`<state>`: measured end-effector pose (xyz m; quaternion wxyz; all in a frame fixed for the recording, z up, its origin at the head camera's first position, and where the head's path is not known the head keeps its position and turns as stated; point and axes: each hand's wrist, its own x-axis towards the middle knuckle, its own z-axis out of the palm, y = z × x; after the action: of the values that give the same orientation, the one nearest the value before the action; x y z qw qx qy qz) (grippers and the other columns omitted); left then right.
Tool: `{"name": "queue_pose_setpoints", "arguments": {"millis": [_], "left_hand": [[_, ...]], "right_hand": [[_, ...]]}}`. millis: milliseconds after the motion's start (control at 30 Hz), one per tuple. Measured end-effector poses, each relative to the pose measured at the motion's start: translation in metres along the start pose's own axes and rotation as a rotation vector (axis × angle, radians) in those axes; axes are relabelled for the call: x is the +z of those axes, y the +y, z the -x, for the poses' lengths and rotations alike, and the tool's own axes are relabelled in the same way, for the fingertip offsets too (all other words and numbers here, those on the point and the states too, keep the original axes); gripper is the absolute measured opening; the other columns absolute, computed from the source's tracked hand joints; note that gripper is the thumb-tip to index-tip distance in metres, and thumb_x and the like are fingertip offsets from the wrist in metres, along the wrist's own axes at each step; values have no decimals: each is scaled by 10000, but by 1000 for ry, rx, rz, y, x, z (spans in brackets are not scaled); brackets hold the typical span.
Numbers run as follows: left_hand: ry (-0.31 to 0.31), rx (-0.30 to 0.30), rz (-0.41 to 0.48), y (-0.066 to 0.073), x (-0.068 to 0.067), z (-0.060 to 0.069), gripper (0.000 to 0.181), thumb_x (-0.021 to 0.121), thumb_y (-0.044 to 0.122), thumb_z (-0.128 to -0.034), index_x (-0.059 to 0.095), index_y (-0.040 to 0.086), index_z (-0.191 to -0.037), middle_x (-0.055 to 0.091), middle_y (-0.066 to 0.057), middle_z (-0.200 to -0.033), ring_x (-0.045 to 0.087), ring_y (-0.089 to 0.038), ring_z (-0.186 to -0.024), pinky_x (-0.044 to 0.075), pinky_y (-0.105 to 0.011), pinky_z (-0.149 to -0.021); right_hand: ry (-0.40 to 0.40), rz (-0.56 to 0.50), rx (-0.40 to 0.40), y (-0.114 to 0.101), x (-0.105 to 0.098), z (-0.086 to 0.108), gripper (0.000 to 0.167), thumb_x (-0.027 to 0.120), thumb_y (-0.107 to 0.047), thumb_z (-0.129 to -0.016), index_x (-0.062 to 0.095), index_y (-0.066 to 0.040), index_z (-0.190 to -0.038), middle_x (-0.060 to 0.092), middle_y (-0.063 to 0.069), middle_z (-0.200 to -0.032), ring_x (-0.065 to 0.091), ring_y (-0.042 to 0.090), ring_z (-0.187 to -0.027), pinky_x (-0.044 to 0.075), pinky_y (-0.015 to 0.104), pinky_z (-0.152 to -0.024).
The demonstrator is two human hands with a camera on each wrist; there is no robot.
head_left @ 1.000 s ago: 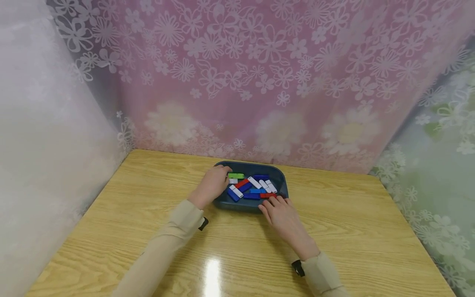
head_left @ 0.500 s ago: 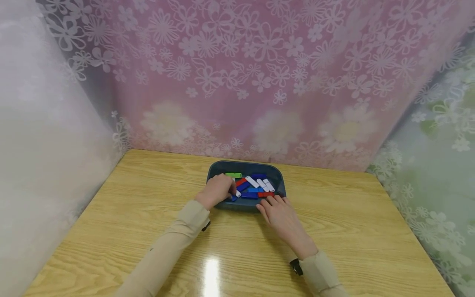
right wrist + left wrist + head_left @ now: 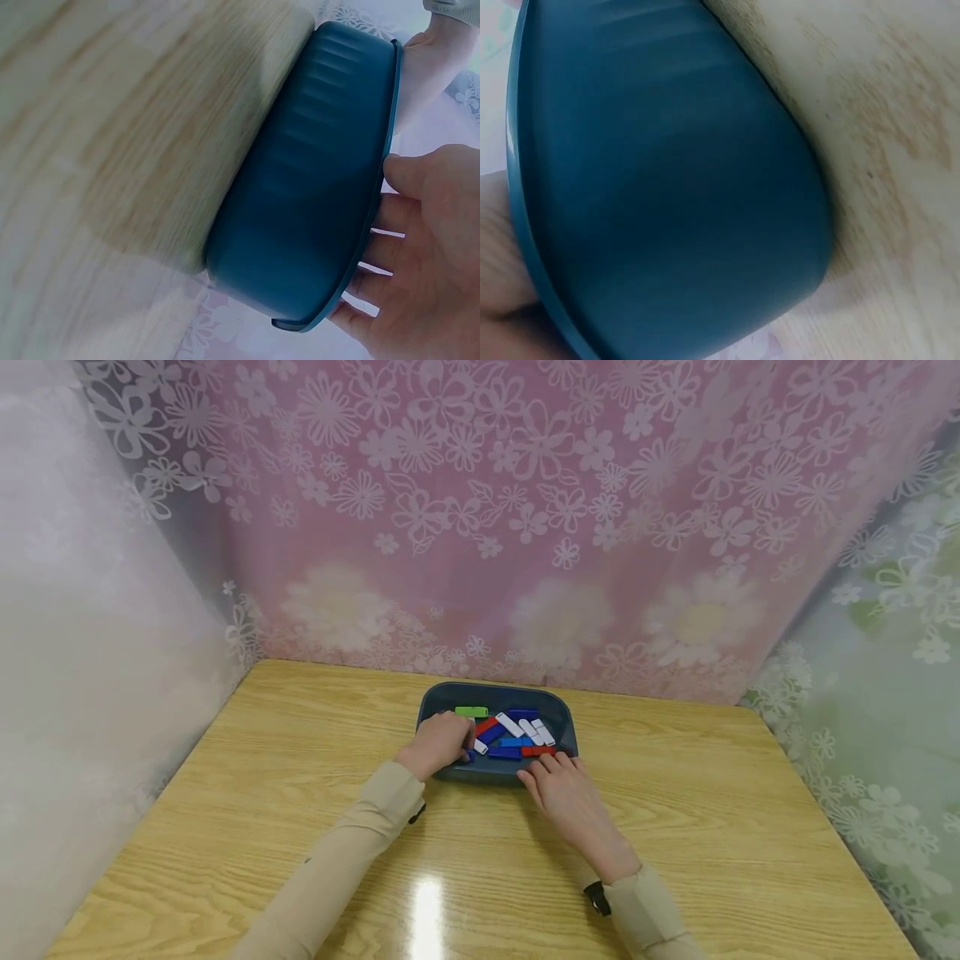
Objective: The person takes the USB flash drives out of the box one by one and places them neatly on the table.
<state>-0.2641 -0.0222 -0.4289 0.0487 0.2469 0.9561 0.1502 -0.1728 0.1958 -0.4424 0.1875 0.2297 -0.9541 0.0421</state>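
Note:
A dark blue tray point(image 3: 487, 777) holds several small flat pieces: a green one point(image 3: 472, 712), red, blue and white ones. My left hand point(image 3: 440, 745) reaches over the tray's left side, fingers bent down beside a white piece point(image 3: 481, 747) and a blue piece at the front left; whether it pinches one is hidden. Its wrist view shows the tray's outer wall point(image 3: 682, 172) and part of the hand. My right hand point(image 3: 573, 806) holds the tray's front rim at the right; in the right wrist view its fingers point(image 3: 384, 250) reach over the rim, thumb against the edge.
The tray stands near the back of a wooden table point(image 3: 300, 760). Behind the table hangs a pink flowered curtain point(image 3: 480, 527), with pale sheets at the left point(image 3: 97, 610) and right point(image 3: 900, 710).
My left hand has moved from the tray's left rim down and right onto the pieces at its front left, then barely shifted. My right hand keeps its place at the front rim.

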Motion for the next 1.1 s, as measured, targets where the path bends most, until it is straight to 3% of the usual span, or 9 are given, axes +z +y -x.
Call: {"name": "queue_pose_setpoints", "arguments": {"millis": [167,367,500,733,1100], "left_hand": [[26,-11,-30,0,-2,0,137,809,199,-880,684,141,-886,687,0,-871,644,-191,-770,550,-376,-693],[170,53,12,4,-13,9,160,741,211,-941,723,127,-1076,699,-32,-900,653,-184,-782,555,-357,-699],[227,82,98,4,-25,24,181,723,188,-953,721,108,-1115,675,-40,-894,620,-163,-761,532,-323,-685],[254,38,265,-4,-37,56,168,719,148,-952,679,85,-1103,651,-25,-889,605,-153,-765,529,-313,-699],[262,-24,298,-34,-31,100,181,747,137,-925,671,85,-1081,695,-15,-892,678,-148,-763,565,-316,-687]], "right_hand": [[-6,-4,12,0,-1,0,269,619,-299,-1015,698,-72,-895,653,63,-874,580,302,-877,478,451,-815],[-2,-8,9,-1,-2,0,266,617,-299,-1017,697,-79,-893,660,62,-877,581,301,-872,480,448,-805],[31,-8,-9,-2,-2,1,261,629,-278,-1008,681,-74,-853,642,62,-836,571,299,-834,478,441,-776],[37,-10,-10,-3,-2,1,258,631,-265,-1006,670,-77,-835,617,49,-805,557,291,-812,469,431,-772],[9,-21,7,-2,-3,1,259,623,-270,-1013,677,-70,-858,623,53,-826,561,299,-837,474,452,-804]]}}
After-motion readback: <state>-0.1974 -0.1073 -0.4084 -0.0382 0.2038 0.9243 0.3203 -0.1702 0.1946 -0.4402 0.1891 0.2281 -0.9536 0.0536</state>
